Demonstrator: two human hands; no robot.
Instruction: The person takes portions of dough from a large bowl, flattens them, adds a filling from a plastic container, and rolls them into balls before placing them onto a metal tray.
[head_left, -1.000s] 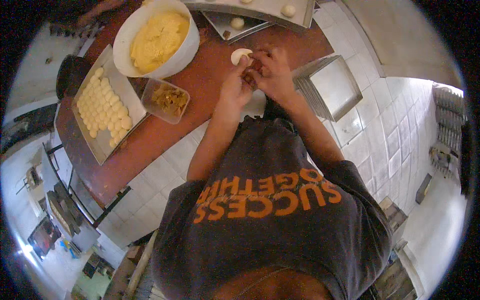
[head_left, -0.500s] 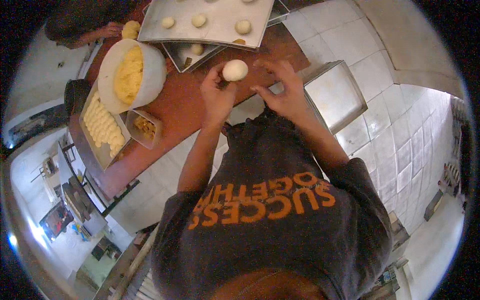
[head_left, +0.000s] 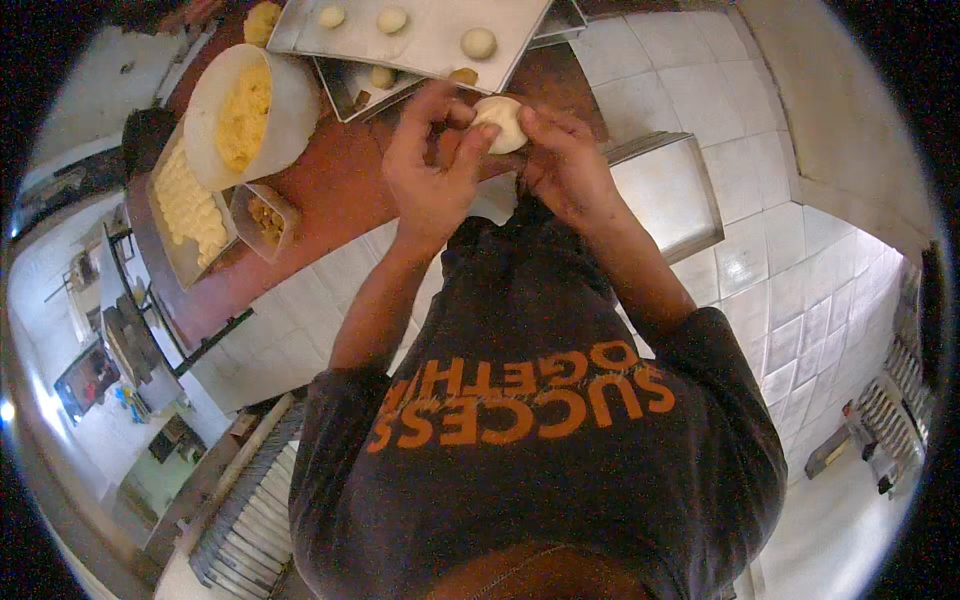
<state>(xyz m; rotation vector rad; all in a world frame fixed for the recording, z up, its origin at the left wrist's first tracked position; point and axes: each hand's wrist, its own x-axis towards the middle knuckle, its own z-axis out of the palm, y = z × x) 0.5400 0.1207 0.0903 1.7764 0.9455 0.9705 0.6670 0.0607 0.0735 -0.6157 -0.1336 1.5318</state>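
Observation:
A pale, round dough ball (head_left: 500, 124) is held up in front of my chest between both hands. My left hand (head_left: 432, 165) is closed on its left side, with the thumb pressed against the dough and the other fingers curled and slightly blurred. From the right, my right hand (head_left: 568, 165) grips the ball with its fingertips. The dough looks a little flattened where they touch it. Just beyond my hands, a metal tray (head_left: 435, 48) carries several similar balls set apart. Another tray (head_left: 335, 88) lies partly under it, with a ball and a small brown piece on it.
On the reddish-brown table (head_left: 335, 180) at left stand a white tub (head_left: 205, 125) of yellow mixture, a small container (head_left: 285, 240) of brown bits and a tray (head_left: 160, 235) of yellow dough pieces. A flat metal tray (head_left: 670, 195) sits right of my hand. Another person's hand (head_left: 195, 12) shows at top left.
The ball was in my left hand alone, with my right hand apart and open. Now my right hand has come in and both grip it. The view has shifted slightly.

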